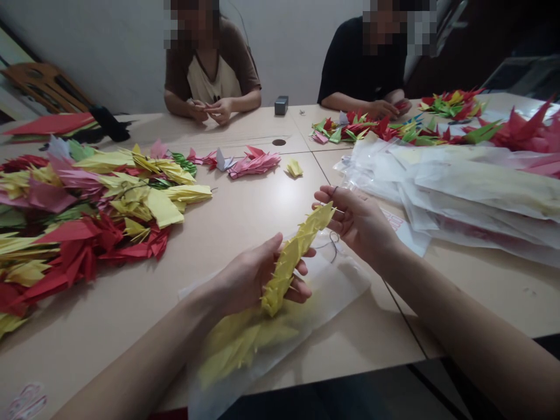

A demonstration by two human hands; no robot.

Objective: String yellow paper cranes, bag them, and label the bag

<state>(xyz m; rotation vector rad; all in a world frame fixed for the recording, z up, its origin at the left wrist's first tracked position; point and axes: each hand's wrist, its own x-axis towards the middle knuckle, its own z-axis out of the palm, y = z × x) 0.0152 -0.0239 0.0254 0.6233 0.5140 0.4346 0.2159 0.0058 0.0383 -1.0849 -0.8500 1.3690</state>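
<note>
Across the palm of my left hand (258,274) lies a slim bundle of folded yellow paper pieces (292,256), its points sticking out along the sides. My left fingers curl round it from beneath. At its upper end is my right hand (354,219), thumb and fingers drawn together; a bit of dark thread shows at the thumb. A loop of dark thread (336,242) hangs below that hand. Under both hands a translucent bag (324,291) rests on the table with more yellow folded paper (238,350) inside.
Heaped at the left are coloured folded papers (87,233). Several filled translucent bags (481,186) lie stacked at the right. A small yellow piece (294,168) and a pink bundle (255,164) sit ahead. Two people work opposite, near a grey box (281,105).
</note>
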